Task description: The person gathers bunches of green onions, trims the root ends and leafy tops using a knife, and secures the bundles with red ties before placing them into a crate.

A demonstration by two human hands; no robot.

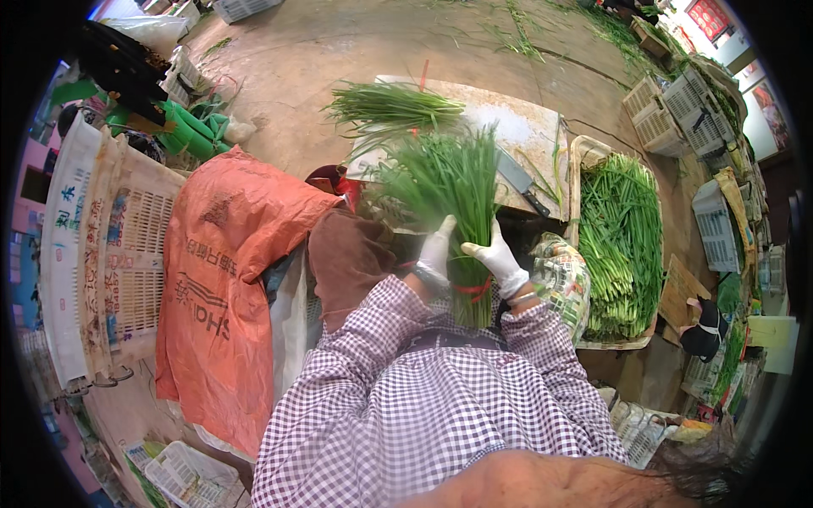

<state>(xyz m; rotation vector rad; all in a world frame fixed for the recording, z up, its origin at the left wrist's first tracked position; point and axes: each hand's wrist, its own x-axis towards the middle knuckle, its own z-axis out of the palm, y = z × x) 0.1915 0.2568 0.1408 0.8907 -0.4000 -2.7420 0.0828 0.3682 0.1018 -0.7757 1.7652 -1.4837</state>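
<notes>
Here's the bundle [476, 190], at the counter's [517, 127] near edge, left grip [437, 250] and right grip [497, 258] pinching it from either side. Red tie [472, 290] on already! Leaves [394, 103] atop the counter look untied; greens [616, 229] right of it, can't tell. Dark lettering marks the orange sack [246, 212], left of the counter.

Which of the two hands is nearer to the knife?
Right. The right hand is below the knife in the picture; the left hand is farther away, on the left side of the green bundle.
</notes>
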